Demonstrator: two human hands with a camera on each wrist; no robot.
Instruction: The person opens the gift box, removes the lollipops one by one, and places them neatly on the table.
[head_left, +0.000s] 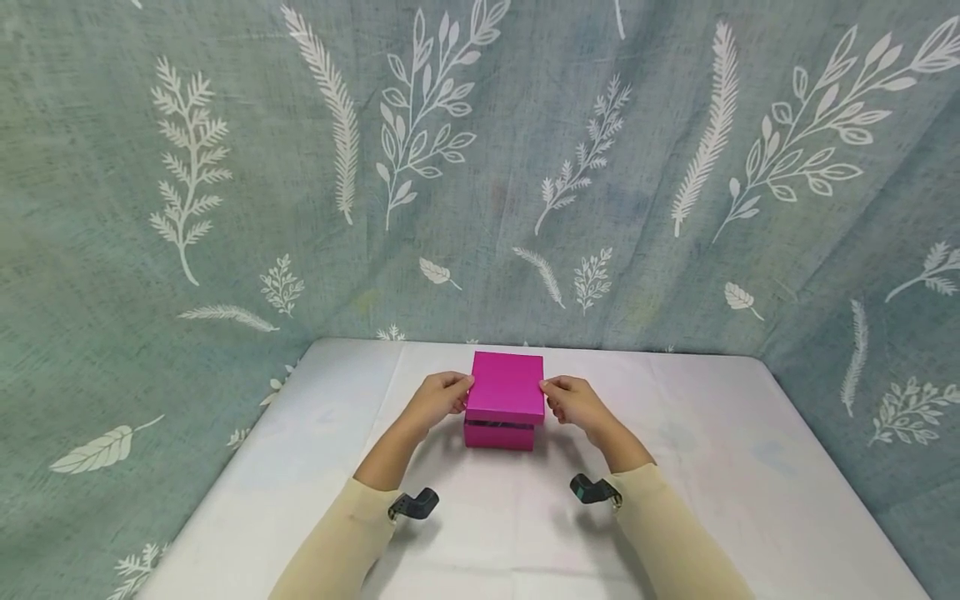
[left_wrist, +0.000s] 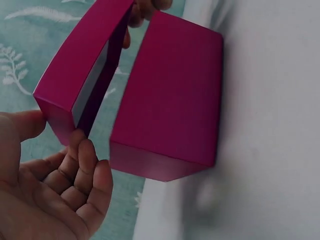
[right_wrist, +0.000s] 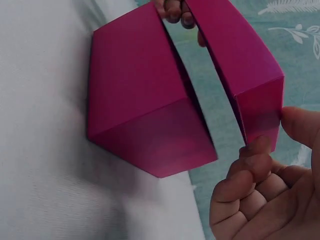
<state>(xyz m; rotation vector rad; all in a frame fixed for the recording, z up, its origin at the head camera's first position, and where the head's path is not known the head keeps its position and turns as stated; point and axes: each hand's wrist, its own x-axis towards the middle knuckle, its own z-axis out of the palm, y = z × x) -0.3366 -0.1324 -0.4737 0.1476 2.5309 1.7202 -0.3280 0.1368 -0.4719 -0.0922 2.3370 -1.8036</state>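
Note:
A magenta box lid (head_left: 507, 385) is held just above its matching box base (head_left: 499, 436), with a gap between them in both wrist views. My left hand (head_left: 442, 394) pinches the lid's left side, its thumb (left_wrist: 31, 124) on the outside and fingertips at the lower edge. On the opposite side my right hand (head_left: 573, 400) grips the lid the same way, thumb and curled fingers at its edge. The base (right_wrist: 140, 85) stands on the white table; a dark strip of its inside shows under the lid in the head view.
The white-covered table (head_left: 300, 492) stretches around the box. A grey-green cloth (head_left: 487, 167) with white leaf prints hangs behind it and at both sides. Small black cameras (head_left: 415, 504) sit at both wrists over cream sleeves (head_left: 337, 542).

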